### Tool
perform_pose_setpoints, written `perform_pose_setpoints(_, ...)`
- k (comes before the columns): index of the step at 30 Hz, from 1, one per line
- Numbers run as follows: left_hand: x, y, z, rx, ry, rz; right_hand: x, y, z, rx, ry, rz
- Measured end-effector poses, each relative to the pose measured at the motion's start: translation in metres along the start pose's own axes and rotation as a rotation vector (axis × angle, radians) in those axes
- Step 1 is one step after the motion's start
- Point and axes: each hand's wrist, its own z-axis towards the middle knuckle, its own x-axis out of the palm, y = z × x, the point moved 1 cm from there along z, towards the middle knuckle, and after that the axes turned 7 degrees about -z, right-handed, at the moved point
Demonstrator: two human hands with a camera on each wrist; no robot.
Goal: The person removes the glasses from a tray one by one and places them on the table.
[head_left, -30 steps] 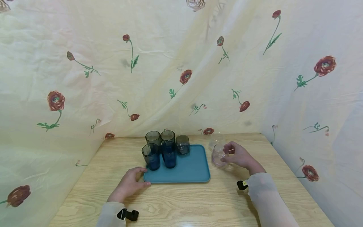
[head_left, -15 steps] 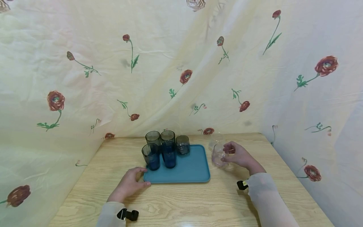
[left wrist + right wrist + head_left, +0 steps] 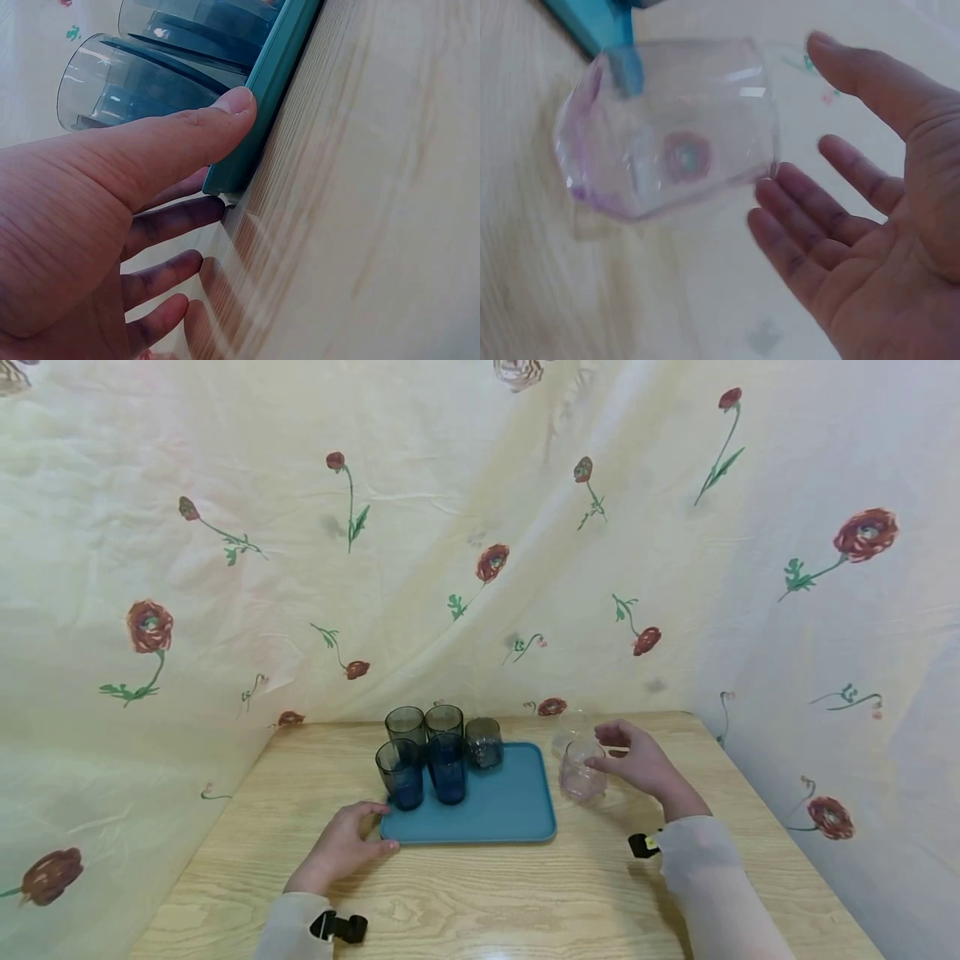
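In the head view, my left hand (image 3: 341, 850) rests at the near left corner of a blue tray (image 3: 498, 814). Seen from the left wrist, the thumb (image 3: 225, 124) lies against the tray's front edge and the other fingers extend loosely past its corner. To the right of the tray stands a short clear, faintly pink glass (image 3: 582, 777), upright on the table. My right hand (image 3: 643, 767) is just beside that glass, holding nothing. In the right wrist view, the spread fingers (image 3: 802, 255) are right by the rim of the glass (image 3: 682, 135).
Tall dark tumblers (image 3: 401, 777) stand in two rows on the tray's left part, with a short smoky glass (image 3: 483, 745) to their right. Another clear glass (image 3: 573, 727) is behind the pinkish one. A flowered cloth (image 3: 420, 602) hangs along the back of the wooden table (image 3: 480, 893).
My right hand has let go of the pinkish glass and drawn slightly up and to the right, its fingers opening. The left hand and tray have stayed put.
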Motion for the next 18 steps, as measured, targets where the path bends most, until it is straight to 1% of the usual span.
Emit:
perform_pose_setpoints(4,0.000,0.000,0.000,-0.007,0.000,-0.007,0.005,0.014,0.002,-0.049,-0.075,0.052)
perform_pose_setpoints(8,0.000,0.001,0.001,-0.002,0.003,0.000,0.016,0.027,0.006,-0.101,-0.151,0.101)
perform_pose_setpoints(10,0.000,0.002,0.001,0.005,0.003,0.006,0.022,0.034,0.008,-0.116,-0.172,0.116)
perform_pose_setpoints(12,0.000,0.002,0.002,0.007,0.002,0.009,0.029,0.040,0.011,-0.125,-0.182,0.120)
perform_pose_setpoints(18,0.001,0.002,0.001,0.006,-0.002,0.002,0.049,0.064,0.021,-0.130,-0.159,0.144)
